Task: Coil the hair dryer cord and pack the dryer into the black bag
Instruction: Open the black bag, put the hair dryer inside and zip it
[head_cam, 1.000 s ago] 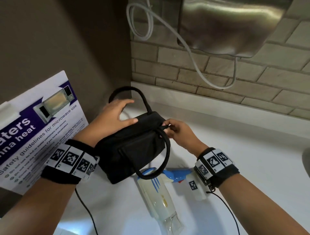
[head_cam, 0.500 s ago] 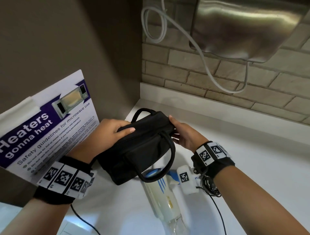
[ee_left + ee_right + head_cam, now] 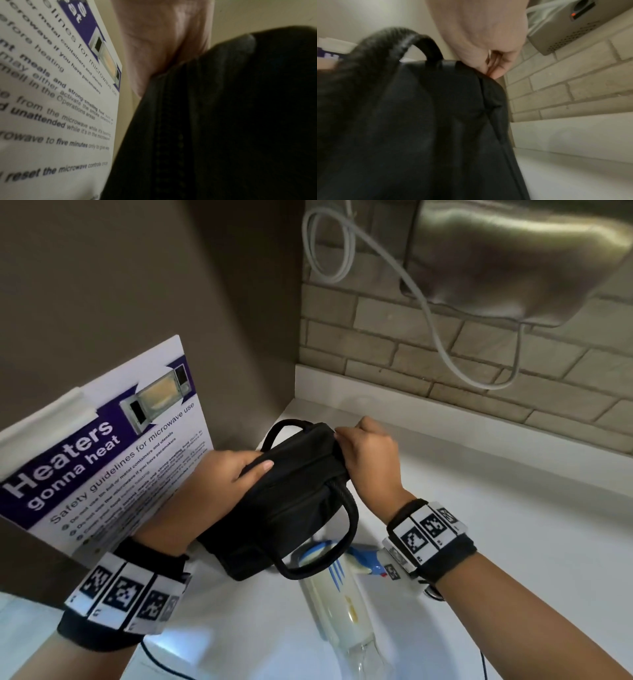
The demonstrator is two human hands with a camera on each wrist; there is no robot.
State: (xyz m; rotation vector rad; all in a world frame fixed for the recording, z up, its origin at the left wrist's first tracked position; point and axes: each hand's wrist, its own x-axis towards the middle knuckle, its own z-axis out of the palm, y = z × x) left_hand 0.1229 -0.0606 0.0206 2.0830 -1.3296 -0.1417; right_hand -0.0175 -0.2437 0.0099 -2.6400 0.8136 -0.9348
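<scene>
A small black bag (image 3: 291,505) with two loop handles is held above the white counter (image 3: 513,542), tilted. My left hand (image 3: 233,470) grips its left end, thumb across the top. My right hand (image 3: 366,446) pinches the bag's far right top corner, fingers curled (image 3: 496,65). In the wrist views the black bag (image 3: 223,121) (image 3: 419,121) fills most of the picture. The cream and blue hair dryer (image 3: 339,597) lies on the counter just under the bag, nozzle toward me. Its cord is hidden.
A microwave safety poster (image 3: 102,474) leans against the brown wall on the left. A steel hand dryer (image 3: 513,251) with a white cable (image 3: 428,313) hangs on the brick wall above. Thin black wrist-camera wires (image 3: 154,659) trail near the front.
My right hand has let go of the near handle and moved up to the bag's far top corner. The bag has tilted and shifted a little toward the wall; the left hand keeps its hold.
</scene>
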